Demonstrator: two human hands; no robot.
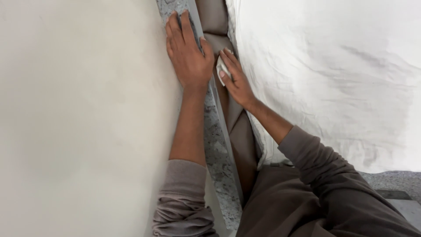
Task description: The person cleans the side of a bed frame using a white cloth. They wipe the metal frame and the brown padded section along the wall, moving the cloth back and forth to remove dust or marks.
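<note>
Since the view looks straight down, nearest are the person's grey-brown sleeves and lap, then the speckled stone ledge [215, 149] running up the frame beside the cream wall [79, 118].

Left hand [187, 50]: flat and open, fingers together, palm pressed on the grey strip [196, 19] at the ledge edge and partly on the wall. It grips nothing, only braces.

Right hand [236, 77]: fingers curled around a small bunch of white sheet [222, 69], pushing it into the gap beside the brown bed frame [243, 136]. A closed pinch, not a fist.

White sheet continues farther out over the mattress [333, 79], on the right of the gap, filling most of that side.

Handling, as judged: thin cotton, light, soft, limp, no stiffness. Bunches easily, creases, not fragile, not slippery. Best taken at the loose edge near the gap, by a gathered fold, as now; a flat palm would only slide it.

Look: plain white, wrinkled, faint grey smudges and soft shadows, edge tucked tight along the frame lower down.
</note>
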